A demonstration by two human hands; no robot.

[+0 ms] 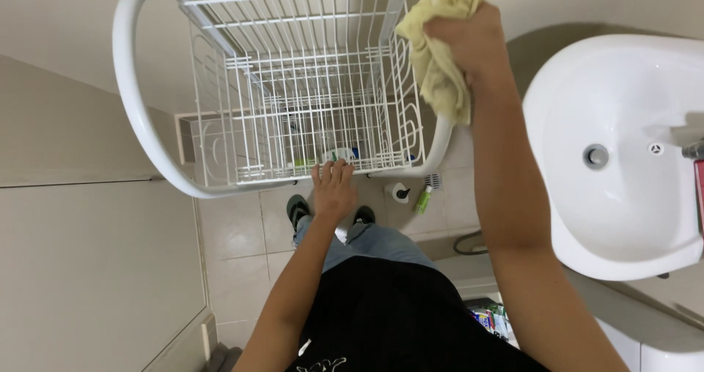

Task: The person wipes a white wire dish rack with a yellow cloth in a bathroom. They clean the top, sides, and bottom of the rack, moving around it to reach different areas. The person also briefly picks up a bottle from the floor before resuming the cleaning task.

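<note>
Bathroom tiles in pale beige cover the floor (242, 233), seen from straight above, with plain cream walls on the far and left sides. At the middle stands a white wire rack (293, 86) of stacked baskets in a curved white tube frame. The right hand (469, 46) is clenched on a bunched yellow cloth (440, 57), pressed at the far right corner of the top basket, where the wire rim meets the frame; most of the cloth hangs down over that corner. The left hand (334, 185) grips the near rim of the basket, fingers curled over the wire, steadying the rack. The two hands are well apart, one on the near edge and one at the far right corner.

By the look of it, the wiping of the rack's upper rim is in hand. A next pass would call for dragging the cloth along the wire while the left hand holds the frame from rolling or tipping.

Lower baskets hold a few small bottles, blurred through the mesh. On the floor just right of the rack lie a white toilet roll (398, 192) and a green tube (423, 200). A white basin (623, 152) fills the right side.
</note>
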